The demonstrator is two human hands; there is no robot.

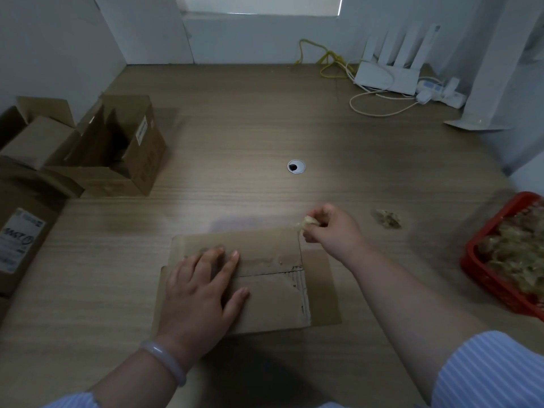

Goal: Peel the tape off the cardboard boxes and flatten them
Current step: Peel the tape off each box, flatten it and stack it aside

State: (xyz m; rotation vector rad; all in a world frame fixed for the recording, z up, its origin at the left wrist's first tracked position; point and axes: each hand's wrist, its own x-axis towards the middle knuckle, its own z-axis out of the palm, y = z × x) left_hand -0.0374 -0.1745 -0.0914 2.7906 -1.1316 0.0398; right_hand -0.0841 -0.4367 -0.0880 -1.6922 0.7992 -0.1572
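Observation:
A flattened cardboard box (273, 293) lies on the wooden desk near the front edge. My left hand (203, 287) presses flat on its left half, fingers spread. My right hand (329, 228) is at the box's far right corner and pinches a crumpled wad of peeled tape (307, 223), which still trails down to the cardboard edge. A strip of torn surface shows along the box's right side.
Open cardboard boxes (117, 145) stand at the left, with a labelled one (20, 245) nearer me. A red basket (506, 257) full of peeled tape sits at the right. A loose tape wad (387, 219) lies beside it. A router and cables (388, 75) occupy the far right.

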